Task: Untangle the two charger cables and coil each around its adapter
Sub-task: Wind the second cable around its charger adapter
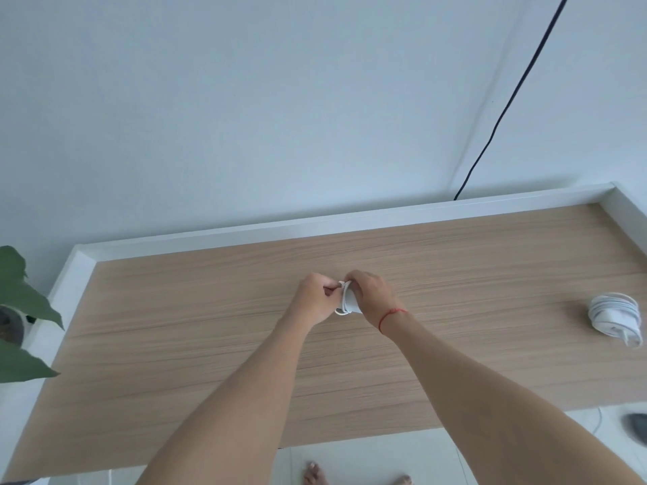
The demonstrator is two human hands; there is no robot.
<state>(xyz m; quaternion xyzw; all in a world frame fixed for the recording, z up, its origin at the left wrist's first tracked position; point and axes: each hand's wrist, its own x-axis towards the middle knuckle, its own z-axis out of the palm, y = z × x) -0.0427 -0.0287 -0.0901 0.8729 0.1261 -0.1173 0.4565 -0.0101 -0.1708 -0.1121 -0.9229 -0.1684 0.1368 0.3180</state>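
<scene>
A light wood-grain tabletop [210, 327] is spread across the middle of the scene, edged on its far side and at both ends by a raised white border [315, 224]. Behind it a plain pale wall [245, 99] is seen, down which a thin black cord [507, 106] is run from the upper right to the far edge of the border. At the left, broad green leaves [21, 295] are seen over a dark round pot [8, 323], only partly in frame. On the near side, pale floor tiles [367, 456] are shown, with a dark rounded object [635, 427] cut off at the right.
</scene>
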